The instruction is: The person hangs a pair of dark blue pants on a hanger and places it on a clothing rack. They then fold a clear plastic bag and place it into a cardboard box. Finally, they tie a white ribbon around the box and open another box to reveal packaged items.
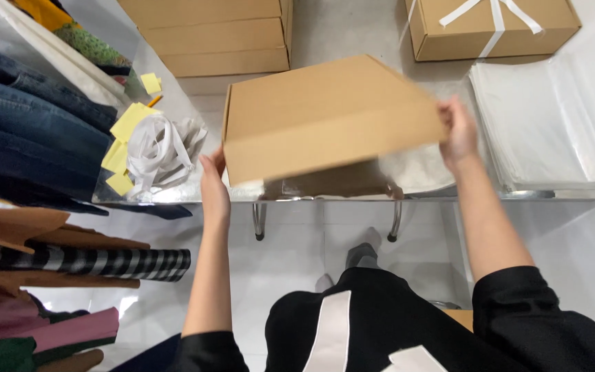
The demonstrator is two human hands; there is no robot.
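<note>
- Flat box (325, 117) above the table's (449, 198) near edge, between the hands.
- Plastic sheets (538, 124) at its right end.
- Ribbon tangle (160, 151) left, apparently on the table.

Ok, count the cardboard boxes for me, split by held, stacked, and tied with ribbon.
Held between left hand and right hand, plain box: 1
Stacked boxes at the back: 3
Ribbon-tied box: 1
Total: 5

Cardboard box (325, 117) blurred at right edge, hides table (552, 195) centre w/ clear bag beneath; denim stack (29, 131) left of box cut off.
</note>
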